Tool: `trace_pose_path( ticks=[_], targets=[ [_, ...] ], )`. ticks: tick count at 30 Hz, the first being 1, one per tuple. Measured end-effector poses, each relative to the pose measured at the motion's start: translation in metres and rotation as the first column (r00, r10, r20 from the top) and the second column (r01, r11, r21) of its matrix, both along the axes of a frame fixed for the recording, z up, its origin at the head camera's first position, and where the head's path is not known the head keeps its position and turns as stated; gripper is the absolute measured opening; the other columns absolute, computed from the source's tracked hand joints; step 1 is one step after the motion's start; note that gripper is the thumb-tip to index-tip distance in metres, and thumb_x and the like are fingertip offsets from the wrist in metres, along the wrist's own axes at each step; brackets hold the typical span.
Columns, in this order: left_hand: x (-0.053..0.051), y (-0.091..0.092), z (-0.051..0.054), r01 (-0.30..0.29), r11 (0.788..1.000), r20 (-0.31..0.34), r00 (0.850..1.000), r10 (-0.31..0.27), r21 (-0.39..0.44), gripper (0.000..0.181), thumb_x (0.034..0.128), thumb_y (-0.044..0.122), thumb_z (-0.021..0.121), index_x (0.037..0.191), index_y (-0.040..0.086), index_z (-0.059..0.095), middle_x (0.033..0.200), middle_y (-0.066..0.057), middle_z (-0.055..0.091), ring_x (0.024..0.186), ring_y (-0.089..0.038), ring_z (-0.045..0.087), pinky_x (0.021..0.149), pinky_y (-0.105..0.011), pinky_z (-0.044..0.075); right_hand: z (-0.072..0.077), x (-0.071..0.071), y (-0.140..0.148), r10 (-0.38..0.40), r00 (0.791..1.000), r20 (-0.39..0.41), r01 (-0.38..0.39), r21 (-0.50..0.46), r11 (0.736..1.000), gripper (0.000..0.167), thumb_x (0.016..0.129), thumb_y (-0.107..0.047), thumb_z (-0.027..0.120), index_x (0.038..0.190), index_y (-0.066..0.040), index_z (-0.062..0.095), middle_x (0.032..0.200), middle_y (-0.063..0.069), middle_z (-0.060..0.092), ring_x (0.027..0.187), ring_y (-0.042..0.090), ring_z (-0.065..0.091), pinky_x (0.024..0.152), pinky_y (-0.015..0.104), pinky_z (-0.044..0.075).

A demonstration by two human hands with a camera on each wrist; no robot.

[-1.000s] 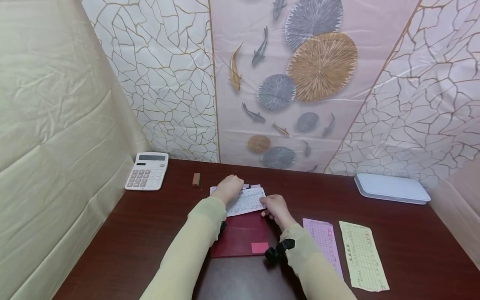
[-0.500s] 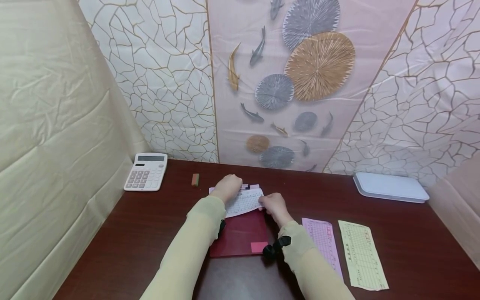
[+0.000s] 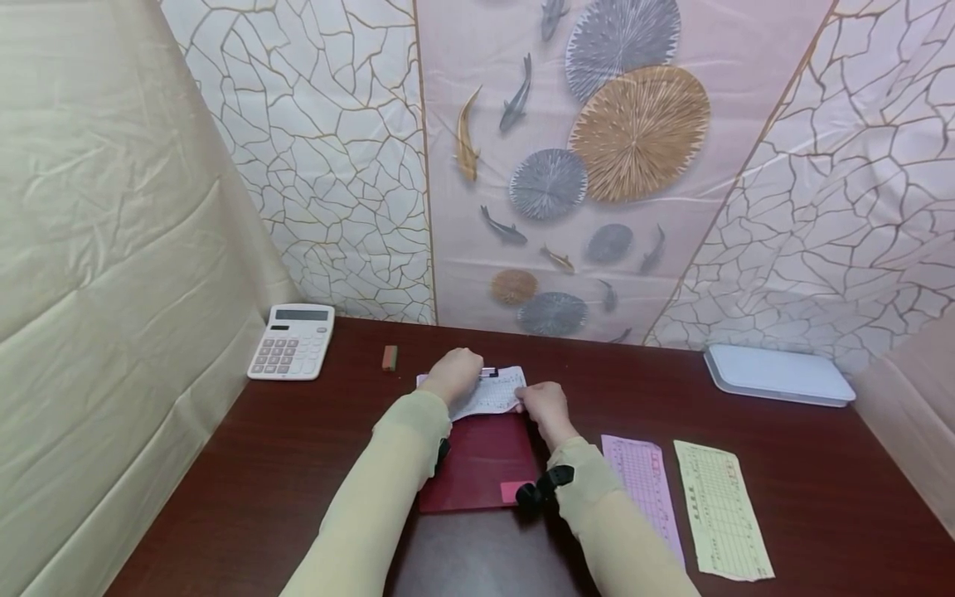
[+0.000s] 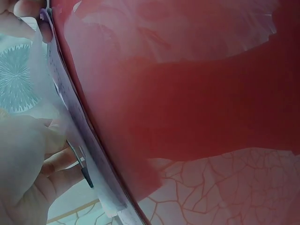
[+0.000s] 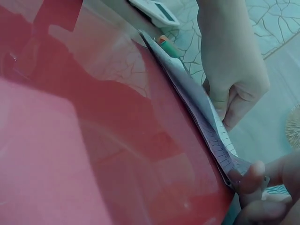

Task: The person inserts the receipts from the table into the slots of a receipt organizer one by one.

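Observation:
A dark red clipboard [image 3: 485,464] lies on the table, with a pink label [image 3: 513,491] near its lower right corner. Across its top lies a white printed sheet [image 3: 488,396], and a strip of purple paper shows beneath it. My left hand [image 3: 453,375] grips the metal clip [image 3: 488,372] at the upper edge; its black tip [image 4: 87,178] shows beside my curled fingers in the left wrist view. At the white sheet's right edge, my right hand [image 3: 547,406] pinches the paper between thumb and fingers. The sheet bends upward near the clip.
To the right lie a purple form [image 3: 645,489] and a yellow form [image 3: 722,506]. A white calculator [image 3: 293,342] and a small orange-green eraser [image 3: 390,357] are at the back left. A pale flat case [image 3: 779,376] stands by the back right wall.
My right hand has pushed the white sheet's lower part up toward the clip, so more of the red board shows. My left hand stays at the clip.

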State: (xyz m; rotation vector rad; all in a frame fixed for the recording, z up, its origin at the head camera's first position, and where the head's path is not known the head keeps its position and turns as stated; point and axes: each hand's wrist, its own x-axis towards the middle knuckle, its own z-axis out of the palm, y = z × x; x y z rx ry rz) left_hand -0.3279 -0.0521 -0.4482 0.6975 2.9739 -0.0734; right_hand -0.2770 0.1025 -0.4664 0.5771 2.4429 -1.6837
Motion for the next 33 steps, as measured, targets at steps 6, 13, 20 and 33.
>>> trace_pose_path(
  ticks=[6,13,20,33],
  targets=[
    [-0.004,0.000,-0.007,0.020,1.000,-0.030,0.999,-0.020,0.002,0.020,0.0949,0.006,0.052,0.095,0.011,0.071,0.097,-0.005,0.070,0.094,-0.019,0.064,0.090,-0.032,0.051,-0.002,-0.001,-0.002,-0.017,1.000,-0.010,0.017,0.032,0.999,0.020,0.087,-0.011,0.058,0.090,0.007,0.066,0.052,-0.001,0.054,0.052,0.011,0.043,0.050,0.022,0.033],
    [-0.003,0.000,-0.005,0.030,0.999,-0.013,0.999,-0.030,0.014,0.019,0.0941,0.004,0.053,0.095,0.011,0.070,0.099,-0.005,0.069,0.096,-0.020,0.063,0.090,-0.032,0.051,-0.001,0.002,0.001,0.020,0.999,-0.029,-0.018,0.068,0.998,0.019,0.081,-0.011,0.057,0.082,0.004,0.069,0.053,-0.001,0.053,0.046,0.010,0.040,0.045,0.022,0.033],
    [-0.005,-0.005,0.003,-0.016,0.995,0.063,0.998,0.009,0.101,0.023,0.0943,0.002,0.051,0.086,0.014,0.070,0.092,-0.002,0.069,0.086,-0.014,0.064,0.078,-0.030,0.054,0.005,0.005,0.001,0.129,0.991,-0.022,-0.126,0.099,0.987,0.032,0.080,-0.018,0.068,0.055,-0.009,0.051,0.045,-0.003,0.041,0.043,0.011,0.038,0.043,0.024,0.033],
    [-0.008,-0.002,0.007,-0.046,0.993,0.122,0.992,0.032,0.110,0.024,0.0962,0.004,0.050,0.089,0.014,0.071,0.089,-0.001,0.069,0.071,-0.008,0.054,0.066,-0.027,0.049,0.008,0.003,0.001,0.161,0.984,0.073,-0.175,0.300,0.938,0.024,0.080,-0.019,0.057,0.059,-0.012,0.049,0.050,0.000,0.042,0.046,0.014,0.042,0.041,0.025,0.031]
  ],
)
